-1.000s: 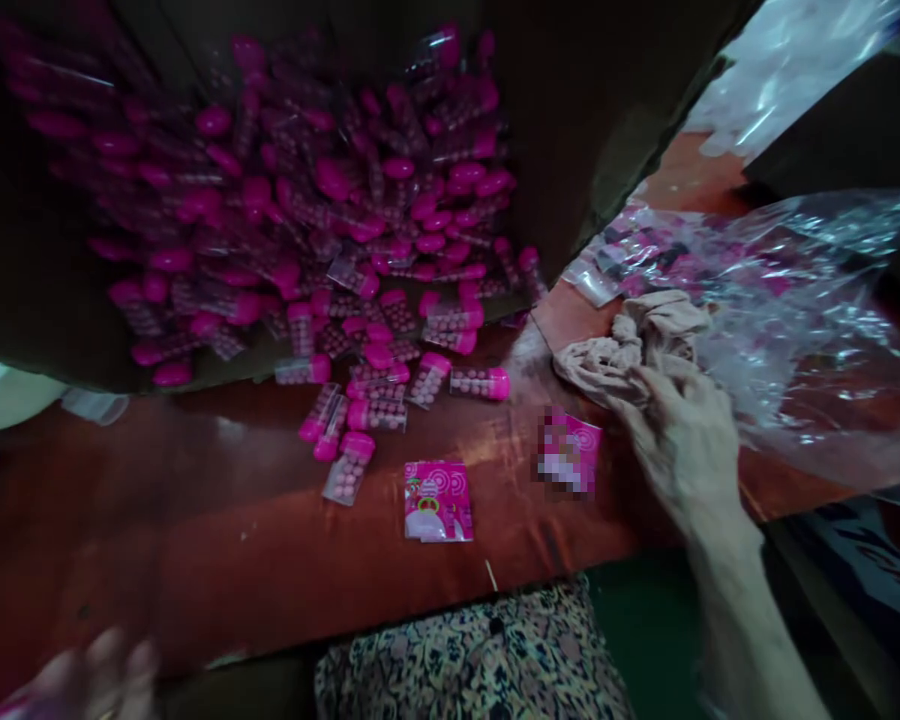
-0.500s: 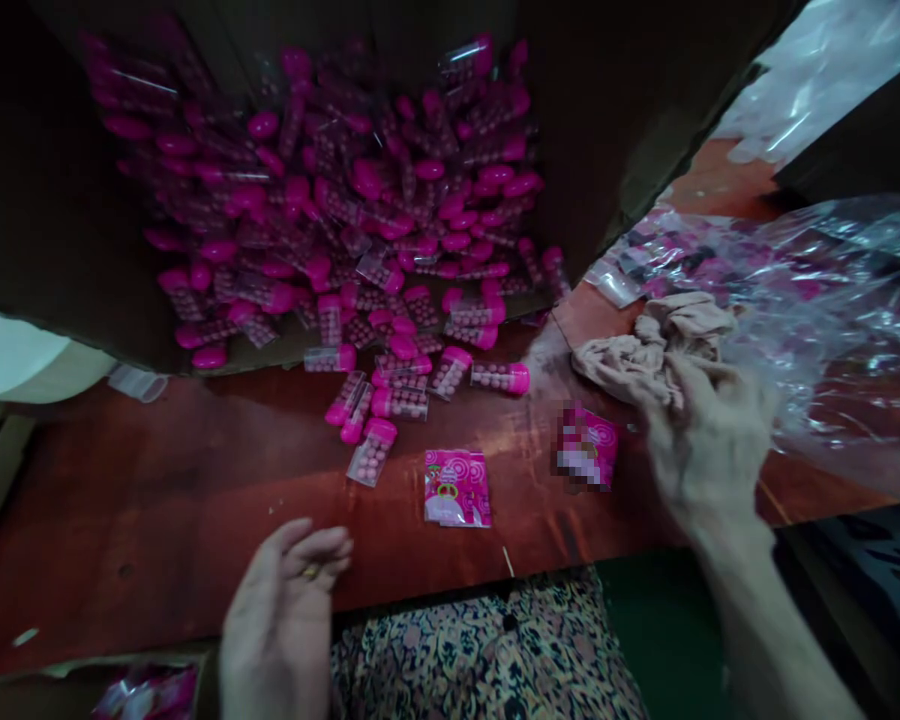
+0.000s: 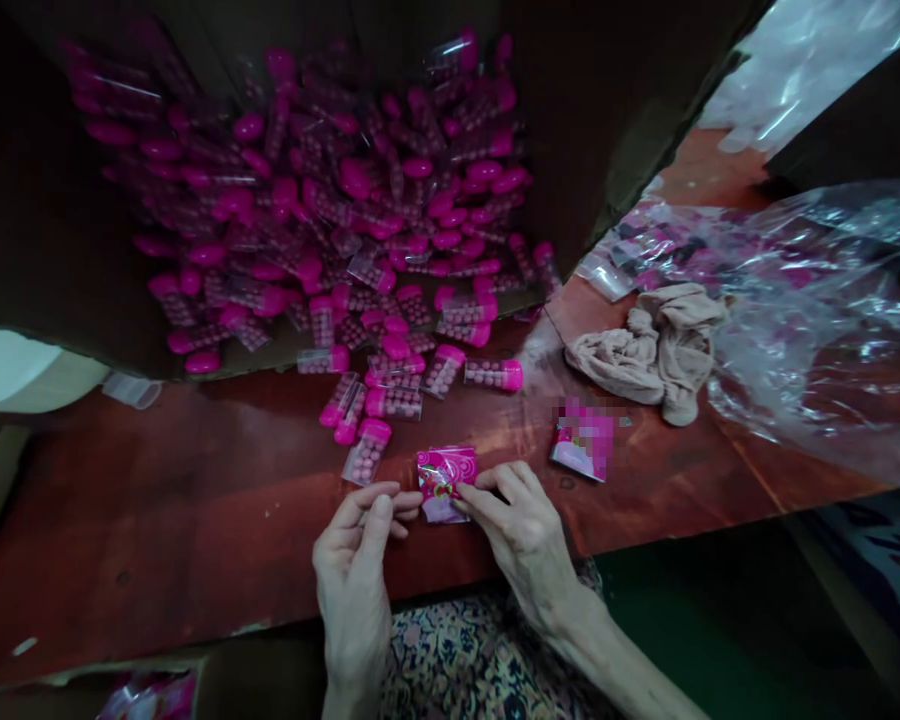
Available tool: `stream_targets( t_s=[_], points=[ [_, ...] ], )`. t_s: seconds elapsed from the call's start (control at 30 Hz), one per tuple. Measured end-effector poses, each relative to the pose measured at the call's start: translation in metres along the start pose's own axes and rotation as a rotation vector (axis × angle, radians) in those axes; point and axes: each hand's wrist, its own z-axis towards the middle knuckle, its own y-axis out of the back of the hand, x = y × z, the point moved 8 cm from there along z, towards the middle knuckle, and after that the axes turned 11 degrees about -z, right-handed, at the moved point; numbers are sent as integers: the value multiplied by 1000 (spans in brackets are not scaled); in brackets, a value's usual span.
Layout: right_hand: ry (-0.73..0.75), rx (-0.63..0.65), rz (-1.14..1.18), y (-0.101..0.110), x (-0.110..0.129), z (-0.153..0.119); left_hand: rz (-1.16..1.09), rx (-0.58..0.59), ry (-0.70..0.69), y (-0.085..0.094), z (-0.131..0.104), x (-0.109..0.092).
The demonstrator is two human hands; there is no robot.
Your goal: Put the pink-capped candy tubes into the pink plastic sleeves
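A small stack of pink printed square wrappers (image 3: 439,475) lies flat on the red-brown table, between my two hands. My right hand (image 3: 521,525) reaches in from the right, its bent fingertips pinching at the wrapper's right edge. At the left edge is my left hand (image 3: 360,560), palm turned inward and fingers loosely stretched, with nothing visible in it. Just beyond them lie clear tubes of pink balls with pink caps (image 3: 367,450). To the right, a second pink printed wrapper (image 3: 581,440) rests on the table, partly blurred out.
A large cardboard box (image 3: 600,130) lies open towards me, heaped with more capped tubes (image 3: 360,210) that spill onto the table (image 3: 195,480). On the right are a crumpled beige cloth (image 3: 637,350) and a clear plastic bag (image 3: 817,340). A white round container (image 3: 30,370) stands left.
My right hand has left the beige cloth and moved left to the wrapper in the middle. My left hand has shifted right and up, to that wrapper's left edge.
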Motion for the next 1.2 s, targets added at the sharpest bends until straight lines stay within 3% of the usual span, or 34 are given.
stream_targets(
  t_s=[0.13,0.23,0.3,0.4,0.53,0.63,0.7,0.77,0.9,1.07,1.2],
  points=[
    [54,-138,25,22,6,4,144,25,-49,-10,3,-8],
    [80,-120,46,24,9,6,135,45,-52,-20,8,-13],
    [62,-98,108,22,6,6,72,96,16,-29,13,-9],
    [-100,-30,302,14,-6,4,-48,121,115,-36,17,3],
    [-478,82,630,-5,-24,-6,-117,65,93,-36,16,7],
    [-599,160,816,-18,-19,-8,-127,59,34,-37,12,2],
    [-625,144,825,-18,-17,-7,-139,102,38,-40,10,-1],
    [-591,92,768,-13,-15,-4,-147,182,102,-46,9,0],
    [-364,78,618,-1,-1,5,-160,293,151,-57,8,0],
    [-140,34,391,5,14,13,-216,217,111,-55,8,-2],
    [-71,48,334,5,22,17,-254,158,100,-48,9,-5]
  ],
)
